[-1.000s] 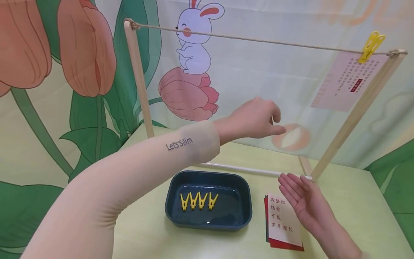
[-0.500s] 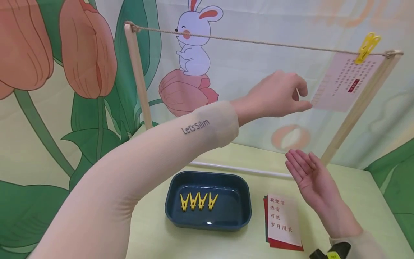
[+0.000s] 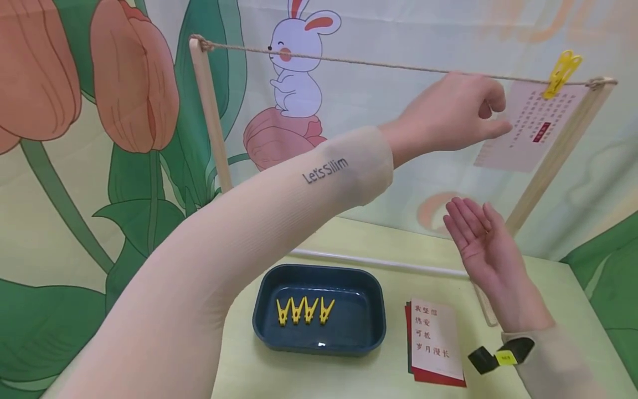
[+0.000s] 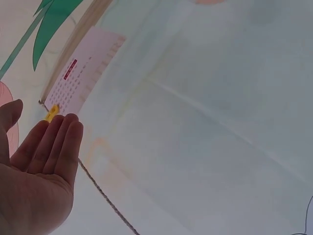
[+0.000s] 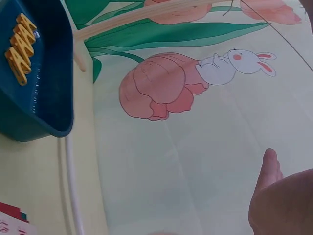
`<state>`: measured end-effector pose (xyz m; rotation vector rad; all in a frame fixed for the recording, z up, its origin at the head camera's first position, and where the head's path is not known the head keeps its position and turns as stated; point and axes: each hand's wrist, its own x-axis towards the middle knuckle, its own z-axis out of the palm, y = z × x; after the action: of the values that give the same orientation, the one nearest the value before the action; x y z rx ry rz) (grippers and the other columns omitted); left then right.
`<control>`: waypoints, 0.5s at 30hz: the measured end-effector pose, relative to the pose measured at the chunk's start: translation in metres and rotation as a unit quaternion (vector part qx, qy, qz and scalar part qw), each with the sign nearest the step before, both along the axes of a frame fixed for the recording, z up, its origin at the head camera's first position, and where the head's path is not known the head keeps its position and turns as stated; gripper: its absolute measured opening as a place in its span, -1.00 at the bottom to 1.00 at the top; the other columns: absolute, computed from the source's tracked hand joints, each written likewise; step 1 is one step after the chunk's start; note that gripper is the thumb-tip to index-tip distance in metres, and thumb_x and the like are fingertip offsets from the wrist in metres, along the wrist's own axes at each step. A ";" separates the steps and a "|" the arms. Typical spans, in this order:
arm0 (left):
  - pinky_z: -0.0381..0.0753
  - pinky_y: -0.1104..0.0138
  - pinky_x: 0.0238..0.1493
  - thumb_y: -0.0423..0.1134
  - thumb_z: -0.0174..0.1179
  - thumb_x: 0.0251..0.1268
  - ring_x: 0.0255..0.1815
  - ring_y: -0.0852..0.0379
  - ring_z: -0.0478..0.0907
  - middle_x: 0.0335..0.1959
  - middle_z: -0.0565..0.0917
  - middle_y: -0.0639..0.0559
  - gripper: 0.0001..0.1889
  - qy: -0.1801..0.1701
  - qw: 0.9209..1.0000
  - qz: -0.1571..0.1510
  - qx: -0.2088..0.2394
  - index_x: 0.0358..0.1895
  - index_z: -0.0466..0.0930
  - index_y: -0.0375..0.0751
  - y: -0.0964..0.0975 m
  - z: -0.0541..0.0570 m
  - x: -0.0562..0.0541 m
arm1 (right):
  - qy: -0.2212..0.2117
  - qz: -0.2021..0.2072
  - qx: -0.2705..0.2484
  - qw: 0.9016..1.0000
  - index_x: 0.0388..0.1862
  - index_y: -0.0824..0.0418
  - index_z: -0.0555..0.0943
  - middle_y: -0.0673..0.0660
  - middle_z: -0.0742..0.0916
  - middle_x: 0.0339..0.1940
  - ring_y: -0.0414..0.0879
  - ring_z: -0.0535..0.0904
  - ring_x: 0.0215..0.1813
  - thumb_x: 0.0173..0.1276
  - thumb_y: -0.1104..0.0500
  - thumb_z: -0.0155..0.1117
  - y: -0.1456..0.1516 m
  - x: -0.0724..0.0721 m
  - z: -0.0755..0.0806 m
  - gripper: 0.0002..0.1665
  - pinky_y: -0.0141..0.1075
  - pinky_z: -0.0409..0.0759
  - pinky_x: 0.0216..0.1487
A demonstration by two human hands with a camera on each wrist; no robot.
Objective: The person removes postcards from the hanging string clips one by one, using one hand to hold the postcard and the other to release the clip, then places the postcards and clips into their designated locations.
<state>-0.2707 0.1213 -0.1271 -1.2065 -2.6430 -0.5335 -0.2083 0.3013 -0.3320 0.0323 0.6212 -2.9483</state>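
Note:
My left hand (image 3: 456,111) is raised in front of the twine, its fingers loosely bent and holding nothing. Just beyond its fingertips, a pink printed card (image 3: 528,133) hangs from the twine (image 3: 379,65) under a yellow clothespin (image 3: 562,75). In the left wrist view the fingers (image 4: 66,152) overlap the lower part of that clothespin (image 4: 52,112). Lower on the right, my right hand (image 3: 480,249) is held up with its palm showing and fingers extended, nothing in it. Several yellow clothespins (image 3: 309,311) lie in a row in the dark blue tray (image 3: 349,338).
Wooden posts (image 3: 211,116) carry the twine at both ends, with a white rod (image 3: 379,261) low along the back. A stack of cards (image 3: 438,338), pink on top with red and green beneath, lies right of the tray. A printed cloth (image 3: 384,27) hangs behind.
My left hand has moved up and to the right, toward the hanging card. The right hand has risen from beside the card stack, palm still turned up. The clothespins in the tray stay put.

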 end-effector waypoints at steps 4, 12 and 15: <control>0.39 0.62 0.22 0.09 0.23 0.59 0.28 0.36 0.55 0.30 0.68 0.22 -0.60 -0.005 1.000 -0.010 0.006 0.31 0.65 0.02 0.010 0.008 -0.001 | 0.003 -0.010 -0.016 1.000 0.46 0.23 0.44 0.28 0.75 0.26 0.08 0.69 0.37 0.68 0.11 0.23 0.002 -0.009 0.012 -0.51 -0.12 0.53 0.45; 0.28 0.71 0.26 0.06 0.21 0.61 0.30 0.38 0.51 0.31 0.66 0.24 -0.60 0.015 0.999 -0.016 0.039 0.33 0.63 0.01 0.026 0.021 -0.008 | -0.013 -0.036 -0.019 0.999 0.58 0.06 0.33 0.19 0.72 0.33 -0.05 0.51 0.55 0.65 0.07 0.28 0.005 -0.026 0.031 -0.37 -0.14 0.51 0.49; 0.22 0.73 0.30 0.05 0.19 0.62 0.38 0.40 0.46 0.38 0.62 0.27 -0.58 0.024 0.999 -0.010 0.042 0.40 0.59 0.05 0.033 0.025 -0.009 | -0.022 -0.043 -0.026 0.998 0.68 -0.05 0.21 0.15 0.66 0.40 -0.05 0.48 0.56 0.65 0.06 0.28 0.008 -0.031 0.034 -0.25 -0.13 0.46 0.53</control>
<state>-0.2798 0.1542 -0.1025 -1.2078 -2.5435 -0.6039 -0.2395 0.3094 -0.2979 0.1227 0.5510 -3.0359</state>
